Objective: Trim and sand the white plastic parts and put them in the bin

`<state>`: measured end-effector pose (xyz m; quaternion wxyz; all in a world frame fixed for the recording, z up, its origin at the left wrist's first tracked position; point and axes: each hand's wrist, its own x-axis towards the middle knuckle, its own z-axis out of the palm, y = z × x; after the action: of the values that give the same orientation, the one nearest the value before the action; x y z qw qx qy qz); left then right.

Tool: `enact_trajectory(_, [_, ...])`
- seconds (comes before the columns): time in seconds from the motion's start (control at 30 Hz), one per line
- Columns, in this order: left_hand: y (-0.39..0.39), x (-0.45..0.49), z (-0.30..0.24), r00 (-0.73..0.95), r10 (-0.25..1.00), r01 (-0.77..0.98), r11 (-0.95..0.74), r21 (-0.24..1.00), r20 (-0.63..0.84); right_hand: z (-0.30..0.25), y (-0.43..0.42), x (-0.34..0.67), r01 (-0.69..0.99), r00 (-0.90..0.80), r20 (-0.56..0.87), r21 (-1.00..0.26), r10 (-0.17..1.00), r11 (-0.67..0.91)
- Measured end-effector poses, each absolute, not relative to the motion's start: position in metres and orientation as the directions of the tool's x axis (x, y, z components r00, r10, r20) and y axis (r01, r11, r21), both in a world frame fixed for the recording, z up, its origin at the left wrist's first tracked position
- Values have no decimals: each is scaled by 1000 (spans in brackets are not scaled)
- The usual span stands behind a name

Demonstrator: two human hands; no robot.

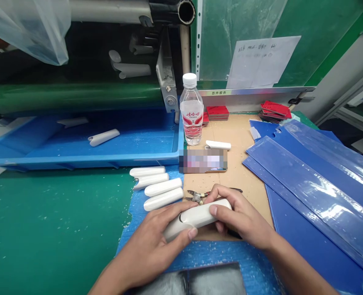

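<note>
A long white plastic casing (201, 214) is held level between my two hands, with a dark curved gap at a seam toward its left part. My left hand (152, 243) is wrapped round the left end, thumb along the near side. My right hand (241, 215) grips the right end between thumb and fingers. Just behind the casing lie diagonal cutters (197, 197), partly hidden by my right hand. Several similar white plastic shells (163, 187) rest side by side to the left, on the blue mat.
A blue tray (132, 157) with two white pieces stands under a green conveyor belt (76, 96). Behind the cutters are a blurred phone (216, 162), another white shell (218, 145) and a water bottle (191, 110). Blue folders (310, 180) lie at right, red pads (275, 110) behind.
</note>
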<state>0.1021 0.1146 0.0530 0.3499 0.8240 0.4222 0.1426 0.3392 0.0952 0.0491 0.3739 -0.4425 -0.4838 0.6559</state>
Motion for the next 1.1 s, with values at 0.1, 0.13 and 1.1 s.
enact_trajectory(0.1, [114,103,55,615,788,569,-418,708,-29,53,96,340,54,-353,-212,-977,911,-207])
enact_trajectory(0.13, [114,104,55,621,784,559,-422,714,-23,53,97,341,89,-362,-208,-978,909,-189])
enact_trajectory(1.1, [114,108,57,625,780,553,-459,695,18,54,98,341,193,-353,-212,-970,911,-150])
